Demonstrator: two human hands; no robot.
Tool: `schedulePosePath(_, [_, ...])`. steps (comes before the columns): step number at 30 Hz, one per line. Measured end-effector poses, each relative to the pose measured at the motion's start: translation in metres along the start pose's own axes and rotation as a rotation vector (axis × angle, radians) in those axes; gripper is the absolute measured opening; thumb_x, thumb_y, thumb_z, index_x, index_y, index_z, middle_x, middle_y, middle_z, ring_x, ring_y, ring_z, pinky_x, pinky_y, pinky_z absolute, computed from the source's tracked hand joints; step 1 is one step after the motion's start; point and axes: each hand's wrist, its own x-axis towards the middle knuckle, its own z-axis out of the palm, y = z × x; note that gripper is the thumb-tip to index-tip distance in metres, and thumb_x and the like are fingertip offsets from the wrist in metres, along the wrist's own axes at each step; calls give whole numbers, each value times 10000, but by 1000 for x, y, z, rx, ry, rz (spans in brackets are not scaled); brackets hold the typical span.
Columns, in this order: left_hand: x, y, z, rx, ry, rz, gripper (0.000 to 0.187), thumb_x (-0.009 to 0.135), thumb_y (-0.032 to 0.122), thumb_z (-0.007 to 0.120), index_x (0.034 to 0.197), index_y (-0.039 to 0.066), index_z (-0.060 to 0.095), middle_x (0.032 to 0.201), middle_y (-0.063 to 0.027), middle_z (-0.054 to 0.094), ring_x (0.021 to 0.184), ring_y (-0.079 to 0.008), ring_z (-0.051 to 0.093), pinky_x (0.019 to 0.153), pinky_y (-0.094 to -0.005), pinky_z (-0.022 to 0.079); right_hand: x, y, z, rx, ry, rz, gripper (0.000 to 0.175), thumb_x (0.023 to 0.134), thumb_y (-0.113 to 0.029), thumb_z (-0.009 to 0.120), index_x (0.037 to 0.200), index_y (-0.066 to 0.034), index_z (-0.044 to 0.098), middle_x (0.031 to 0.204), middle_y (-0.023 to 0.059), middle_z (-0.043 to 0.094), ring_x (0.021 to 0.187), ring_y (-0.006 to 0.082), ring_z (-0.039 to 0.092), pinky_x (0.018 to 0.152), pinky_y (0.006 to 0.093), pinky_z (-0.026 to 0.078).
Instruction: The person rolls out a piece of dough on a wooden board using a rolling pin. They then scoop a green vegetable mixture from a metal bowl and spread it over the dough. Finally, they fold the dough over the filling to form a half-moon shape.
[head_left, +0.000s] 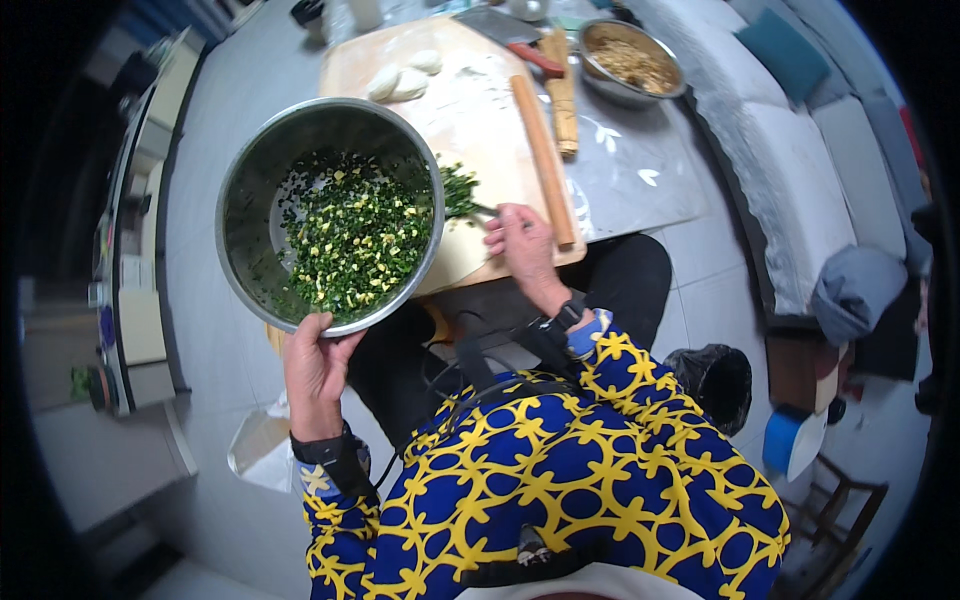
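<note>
My left hand (319, 375) grips the near rim of a large stainless steel bowl (247, 169), which is tilted towards me. Inside it lies a mix of chopped greens with small yellow bits (352, 240), resembling egg. My right hand (523, 244) is closed around the dark handle of a utensil (487, 212); its head is hidden among a heap of the same greens (457, 187). That heap rests on a pale rolled-out dough sheet (454, 259), partly covered by the bowl, on the floured wooden board (480, 112).
Several dough pieces (405, 79) lie farther back on the board. A rolling pin (541, 161) runs along its right side. Beyond are a red-handled cleaver (499, 30), a rolled bamboo mat (561, 97) and a metal bowl of brownish filling (630, 64). A lined bin (709, 386) stands at right.
</note>
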Motion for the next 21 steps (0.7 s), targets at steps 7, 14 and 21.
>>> schedulePosePath(7, [-1, 33, 25, 82, -370, -135, 205, 851, 16, 512, 1022, -92, 538, 1035, -176, 618, 935, -284, 639, 859, -459, 550, -51, 40, 63, -199, -21, -389, 167, 950, -118, 486, 994, 4, 591, 741, 58, 618, 587, 104, 582, 506, 253, 484])
schedulePosePath(14, [25, -37, 193, 295, -558, -403, 247, 822, 12, 487, 1033, -109, 526, 1051, -203, 604, 917, -287, 641, 742, -365, 593, -7, 53, 40, -236, 130, -637, 73, 855, -53, 549, 892, 1, 581, 790, 100, 624, 680, 211, 624, 601, 355, 498])
schedulePosePath(21, [34, -80, 209, 425, -567, -678, 335, 846, -3, 411, 1169, -92, 425, 1133, -217, 564, 1009, -350, 613, 806, -428, 582, -48, 73, 72, -242, -13, -557, 79, 847, -63, 554, 894, -9, 587, 803, 111, 627, 706, 232, 628, 619, 371, 497])
